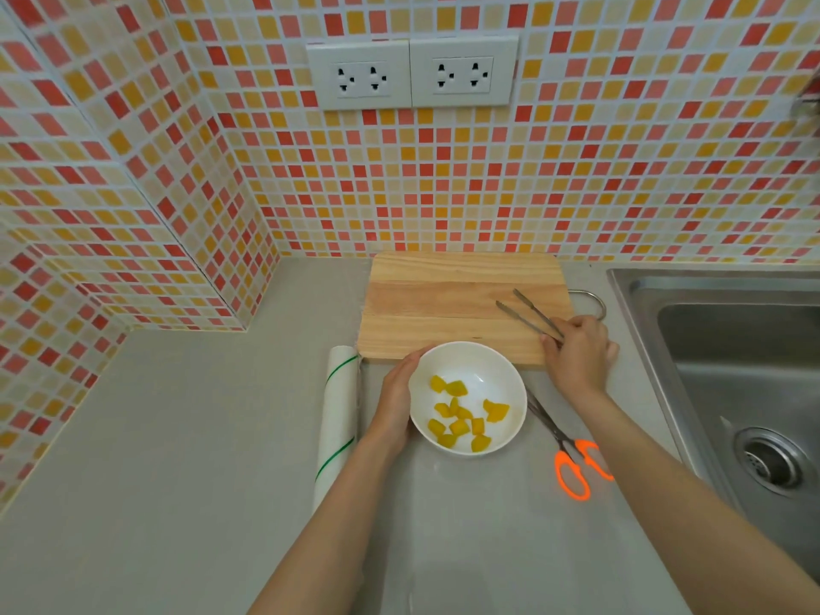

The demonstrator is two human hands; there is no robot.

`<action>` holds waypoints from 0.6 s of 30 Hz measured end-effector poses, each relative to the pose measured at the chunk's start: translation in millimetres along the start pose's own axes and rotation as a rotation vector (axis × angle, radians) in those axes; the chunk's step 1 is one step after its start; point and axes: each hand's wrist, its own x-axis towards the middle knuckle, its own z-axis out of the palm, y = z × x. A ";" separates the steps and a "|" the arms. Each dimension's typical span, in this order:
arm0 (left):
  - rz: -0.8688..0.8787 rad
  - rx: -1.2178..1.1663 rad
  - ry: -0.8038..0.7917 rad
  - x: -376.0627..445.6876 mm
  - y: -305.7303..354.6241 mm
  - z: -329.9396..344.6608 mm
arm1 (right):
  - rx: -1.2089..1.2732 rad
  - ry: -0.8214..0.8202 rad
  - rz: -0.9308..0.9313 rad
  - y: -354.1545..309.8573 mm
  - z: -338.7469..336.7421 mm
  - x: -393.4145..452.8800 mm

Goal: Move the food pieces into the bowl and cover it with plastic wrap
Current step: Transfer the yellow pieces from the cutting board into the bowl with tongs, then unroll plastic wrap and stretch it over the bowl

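Observation:
A white bowl [488, 370] sits on the grey counter in front of the wooden cutting board [443, 304]. Several yellow food pieces [463, 417] lie inside it. My left hand [395, 397] rests flat against the bowl's left side. My right hand [577, 348] holds metal tongs [526, 312] by their rear end, with the tips lying on the board's right part. The board has no food on it. A roll of plastic wrap [339, 415] with green stripes lies left of the bowl, and a clear sheet from it seems spread under the bowl.
Scissors with orange handles [572, 468] lie right of the bowl, under my right forearm. A steel sink [732, 370] fills the right side. A tiled wall with two double sockets [412, 73] rises behind the board.

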 end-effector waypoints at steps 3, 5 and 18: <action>-0.002 0.035 0.004 -0.8 1.2 -0.5 | -0.041 0.025 -0.014 2.5 3.4 -2.0; 0.033 0.068 -0.021 -2.7 5.4 -1.5 | -0.060 -0.007 -0.026 1.3 -0.3 -3.2; 0.375 0.531 0.207 -59.7 21.8 -124.7 | 0.724 -0.370 -0.441 -148.9 -30.4 -207.9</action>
